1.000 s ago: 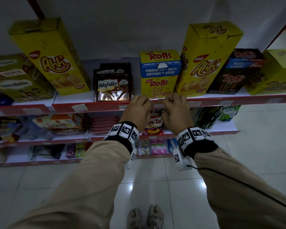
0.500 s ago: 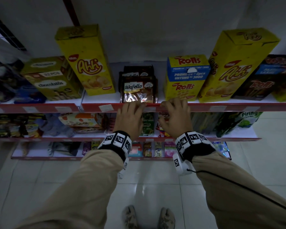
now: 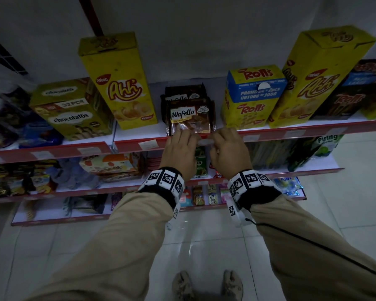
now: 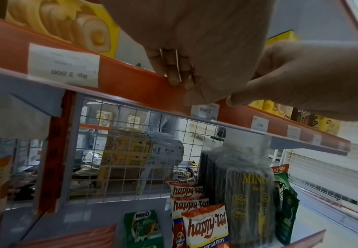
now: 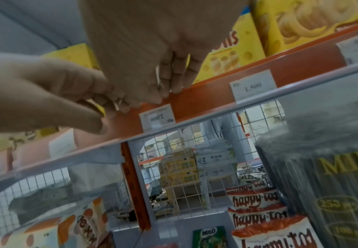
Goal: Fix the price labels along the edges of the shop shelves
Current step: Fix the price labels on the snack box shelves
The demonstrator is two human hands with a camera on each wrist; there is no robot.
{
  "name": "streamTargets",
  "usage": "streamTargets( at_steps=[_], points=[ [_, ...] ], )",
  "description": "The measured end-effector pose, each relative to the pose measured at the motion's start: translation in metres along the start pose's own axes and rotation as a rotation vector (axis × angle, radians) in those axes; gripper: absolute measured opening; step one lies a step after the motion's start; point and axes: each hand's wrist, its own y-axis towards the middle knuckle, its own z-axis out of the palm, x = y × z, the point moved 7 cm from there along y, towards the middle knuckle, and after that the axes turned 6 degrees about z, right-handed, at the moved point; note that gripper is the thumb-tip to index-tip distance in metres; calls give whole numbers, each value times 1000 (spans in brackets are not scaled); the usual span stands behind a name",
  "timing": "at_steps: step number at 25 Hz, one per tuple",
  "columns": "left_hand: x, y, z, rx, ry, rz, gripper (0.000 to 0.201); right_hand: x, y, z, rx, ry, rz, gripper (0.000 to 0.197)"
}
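The red price strip point(image 3: 269, 134) runs along the front edge of the top shelf and holds small white labels. Both hands are on it below the Wafello pack point(image 3: 190, 118). My left hand point(image 3: 186, 139) hooks its fingers point(image 4: 174, 75) over the strip's top edge, thumb on the front. My right hand point(image 3: 220, 139) grips the strip the same way, its fingers point(image 5: 174, 82) over the top edge. The "2.000" label point(image 4: 204, 109) point(image 5: 157, 117) sits in the strip just under both thumbs. In the head view it is a white blur between the hands.
Yellow Ahh boxes point(image 3: 119, 83), a Rolls box point(image 3: 252, 96) and a chocolatos box point(image 3: 70, 109) stand on the top shelf. An "Rp 2 000" label point(image 4: 63, 65) sits left and a "1.500" label point(image 5: 252, 85) right. Snack packs point(image 4: 205, 223) fill the lower shelves. White floor tiles point(image 3: 204, 246) lie below.
Both hands have slid left along the red strip, from below the Rolls box to below the Wafello pack, staying close together. The head view has followed them left.
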Motion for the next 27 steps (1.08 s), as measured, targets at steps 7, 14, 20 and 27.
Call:
streamTargets(
  at_steps=[7, 14, 20, 27],
  points=[
    [2, -2, 4, -1, 19, 47, 53, 3, -2, 9, 45, -80, -8, 26],
    [5, 0, 7, -53, 32, 34, 50, 6, 3, 15, 108, -143, 42, 27],
    [6, 2, 4, -66, 21, 15, 44, 7, 4, 9, 4, -124, -13, 21],
    [10, 0, 2, -19, -115, 48, 47, -1, 11, 12, 83, -15, 88, 16]
  ],
)
